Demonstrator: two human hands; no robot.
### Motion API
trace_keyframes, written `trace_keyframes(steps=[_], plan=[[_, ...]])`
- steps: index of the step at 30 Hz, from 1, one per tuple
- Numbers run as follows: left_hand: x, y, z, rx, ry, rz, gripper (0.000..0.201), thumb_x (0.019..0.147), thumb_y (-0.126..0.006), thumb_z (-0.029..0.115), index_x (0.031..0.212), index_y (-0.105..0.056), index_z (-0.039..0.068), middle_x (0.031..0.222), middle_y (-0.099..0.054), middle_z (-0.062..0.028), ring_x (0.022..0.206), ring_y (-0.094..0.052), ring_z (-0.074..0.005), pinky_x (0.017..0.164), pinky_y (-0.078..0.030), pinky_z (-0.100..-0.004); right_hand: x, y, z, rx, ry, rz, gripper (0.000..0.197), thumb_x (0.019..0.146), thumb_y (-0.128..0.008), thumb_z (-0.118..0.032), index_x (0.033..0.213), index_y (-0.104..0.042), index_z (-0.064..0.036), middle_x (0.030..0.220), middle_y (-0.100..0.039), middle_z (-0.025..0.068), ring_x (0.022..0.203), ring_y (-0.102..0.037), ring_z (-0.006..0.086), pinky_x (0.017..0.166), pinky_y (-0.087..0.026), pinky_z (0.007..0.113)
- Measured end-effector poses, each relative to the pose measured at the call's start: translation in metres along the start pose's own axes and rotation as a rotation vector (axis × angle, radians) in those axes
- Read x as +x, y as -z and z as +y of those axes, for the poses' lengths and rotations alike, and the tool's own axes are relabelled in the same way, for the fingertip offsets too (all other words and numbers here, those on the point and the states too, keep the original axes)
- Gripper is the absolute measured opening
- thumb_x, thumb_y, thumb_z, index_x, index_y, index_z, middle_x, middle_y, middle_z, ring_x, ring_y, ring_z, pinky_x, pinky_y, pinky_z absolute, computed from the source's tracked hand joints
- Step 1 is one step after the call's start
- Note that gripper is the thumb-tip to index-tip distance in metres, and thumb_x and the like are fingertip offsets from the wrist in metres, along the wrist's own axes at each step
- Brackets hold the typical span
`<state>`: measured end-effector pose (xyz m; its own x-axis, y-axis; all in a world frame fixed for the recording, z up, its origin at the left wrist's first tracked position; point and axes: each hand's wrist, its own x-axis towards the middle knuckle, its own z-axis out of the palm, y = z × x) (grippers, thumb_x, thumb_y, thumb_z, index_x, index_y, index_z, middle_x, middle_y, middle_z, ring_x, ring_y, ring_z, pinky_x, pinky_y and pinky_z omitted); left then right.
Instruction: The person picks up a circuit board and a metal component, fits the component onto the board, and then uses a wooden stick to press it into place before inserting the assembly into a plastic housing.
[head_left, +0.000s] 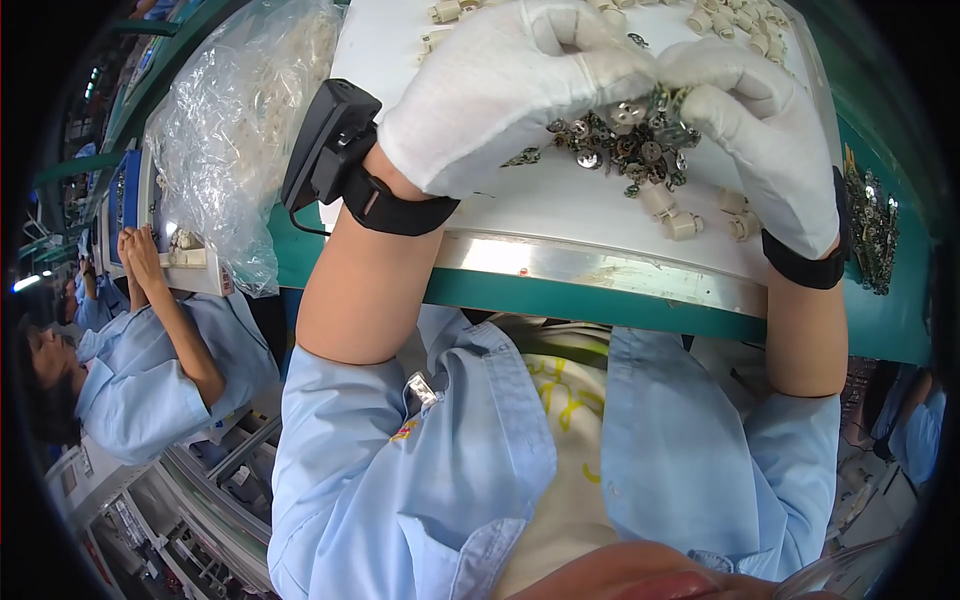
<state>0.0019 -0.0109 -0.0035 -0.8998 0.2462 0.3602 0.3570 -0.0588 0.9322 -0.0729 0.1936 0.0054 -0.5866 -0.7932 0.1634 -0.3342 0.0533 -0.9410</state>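
Above the white, metal-edged tabletop [560, 215] in the head view, the left hand [510, 100], gloved in white fabric, is holding its thumb and fingers curled nearly together. Just beside it, the white-gloved right hand [768, 135] is bending its fingers toward its thumb. A cluster of small dark and silvery metal parts [640, 150] is sitting between and below their fingertips; whether either is gripping a part cannot be told. Short cream cylindrical pieces [683, 224] are lying between the cluster and the near edge.
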Motion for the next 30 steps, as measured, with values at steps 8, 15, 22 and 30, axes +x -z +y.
trace_keyframes(steps=[8,15,22,30], plan=[[-0.001,-0.003,0.008,-0.286,0.443,0.284,0.014,0.088,-0.061,0.016,0.092,-0.06,0.002,0.08,-0.059,0.0009,0.065,-0.05,-0.0044,0.056,-0.04,-0.0175,0.003,-0.009,0.0,-0.154,-0.004,0.129,0.019,0.088,-0.054,-0.008,0.103,-0.06,0.0015,0.102,-0.059,0.0049,0.094,-0.053,0.0107,0.085,-0.042,0.025],[0.004,-0.01,0.012,-0.273,0.383,0.327,0.014,0.087,-0.061,0.012,0.096,-0.06,0.001,0.083,-0.059,0.0006,0.066,-0.05,-0.005,0.057,-0.04,-0.0176,0.009,-0.018,-0.005,-0.315,0.141,0.202,0.022,0.086,-0.055,-0.005,0.106,-0.059,0.0018,0.106,-0.058,0.0062,0.098,-0.055,0.014,0.089,-0.041,0.025],[0.004,-0.001,-0.003,0.036,-0.178,0.011,0.014,0.084,-0.064,0.011,0.092,-0.06,0.0,0.082,-0.06,0.0001,0.066,-0.05,-0.0053,0.058,-0.04,-0.0176,0.005,-0.021,-0.005,-0.258,0.117,0.215,0.021,0.082,-0.06,-0.002,0.102,-0.06,0.0016,0.103,-0.059,0.0067,0.098,-0.054,0.0144,0.088,-0.042,0.027],[-0.003,-0.011,0.011,-0.201,0.482,0.215,0.012,0.083,-0.066,0.012,0.085,-0.061,0.002,0.075,-0.06,0.0003,0.066,-0.05,-0.0048,0.058,-0.039,-0.0178,0.005,-0.01,0.0,-0.056,0.138,0.033,0.018,0.08,-0.065,-0.008,0.094,-0.06,0.0018,0.097,-0.058,0.0053,0.092,-0.053,0.0142,0.082,-0.042,0.027]])
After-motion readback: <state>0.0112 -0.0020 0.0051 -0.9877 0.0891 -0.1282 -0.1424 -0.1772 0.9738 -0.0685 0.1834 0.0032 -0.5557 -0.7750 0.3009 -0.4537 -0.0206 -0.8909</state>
